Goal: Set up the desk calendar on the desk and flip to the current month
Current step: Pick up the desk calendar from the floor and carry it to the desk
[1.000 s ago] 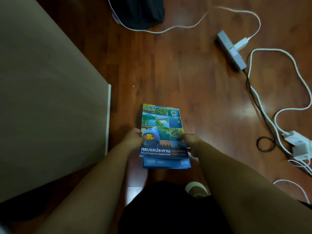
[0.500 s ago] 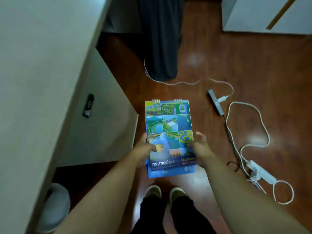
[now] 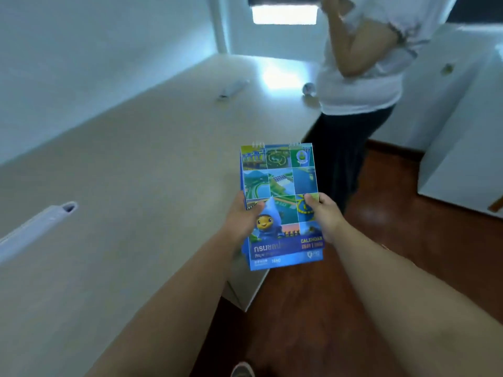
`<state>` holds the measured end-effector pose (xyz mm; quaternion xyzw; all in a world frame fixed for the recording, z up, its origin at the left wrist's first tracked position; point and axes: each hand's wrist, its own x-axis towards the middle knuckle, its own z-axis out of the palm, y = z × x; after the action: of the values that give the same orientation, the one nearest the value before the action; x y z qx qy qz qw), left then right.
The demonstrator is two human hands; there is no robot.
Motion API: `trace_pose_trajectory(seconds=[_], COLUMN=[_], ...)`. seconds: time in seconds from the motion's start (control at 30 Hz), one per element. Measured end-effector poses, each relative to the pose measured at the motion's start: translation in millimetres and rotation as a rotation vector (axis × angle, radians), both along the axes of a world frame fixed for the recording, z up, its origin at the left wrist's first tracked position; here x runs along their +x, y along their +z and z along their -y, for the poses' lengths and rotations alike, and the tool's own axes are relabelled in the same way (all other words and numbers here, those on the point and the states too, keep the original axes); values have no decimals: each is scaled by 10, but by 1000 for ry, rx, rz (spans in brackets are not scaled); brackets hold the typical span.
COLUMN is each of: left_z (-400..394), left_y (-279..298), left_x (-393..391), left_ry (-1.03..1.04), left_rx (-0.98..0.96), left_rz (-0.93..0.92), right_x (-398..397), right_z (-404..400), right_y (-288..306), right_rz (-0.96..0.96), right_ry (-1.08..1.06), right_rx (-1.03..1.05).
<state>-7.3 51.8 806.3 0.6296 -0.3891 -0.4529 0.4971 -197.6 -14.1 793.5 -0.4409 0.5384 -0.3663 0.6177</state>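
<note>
I hold the desk calendar (image 3: 280,186) in both hands, folded flat, its blue picture cover with a cartoon mascot facing me and the wire binding at its far end. My left hand (image 3: 242,216) grips its left edge with the thumb on the cover. My right hand (image 3: 324,213) grips its right edge the same way. The calendar hovers in the air just over the right edge of the beige desk (image 3: 141,172).
A white pen-like object (image 3: 38,227) lies on the desk at the left, a grey remote-like object (image 3: 232,89) farther back. Another person (image 3: 359,77) in a white shirt stands at the desk's far right corner. White cabinets (image 3: 462,126) stand right, above wooden floor.
The calendar came up from floor level to desk height in both hands. My view rose from the floor and cables to the desktop, and another person came into view.
</note>
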Motion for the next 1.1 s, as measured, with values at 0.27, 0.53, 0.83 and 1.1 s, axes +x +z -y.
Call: trace_pose_trajectory(seconds=[0.27,0.53,0.83,1.1], left_z=[-861,-1886,-2558,-2657], left_y=[659,832,771,592], left_x=[1476,3050,4270,4599], left_ry=[348,645,773,825], left_rx=[-23,92,109,117], left_rz=[150,240,194,388], right_x=[1801,3854,5422,5825], right_z=[-44,-536,-884,-1024], right_y=[481,670,656,538], right_rz=[-84,-173,-232,-210], right_ry=[426,808,1038,1048], right_rx=[-83,-209,-275,-327])
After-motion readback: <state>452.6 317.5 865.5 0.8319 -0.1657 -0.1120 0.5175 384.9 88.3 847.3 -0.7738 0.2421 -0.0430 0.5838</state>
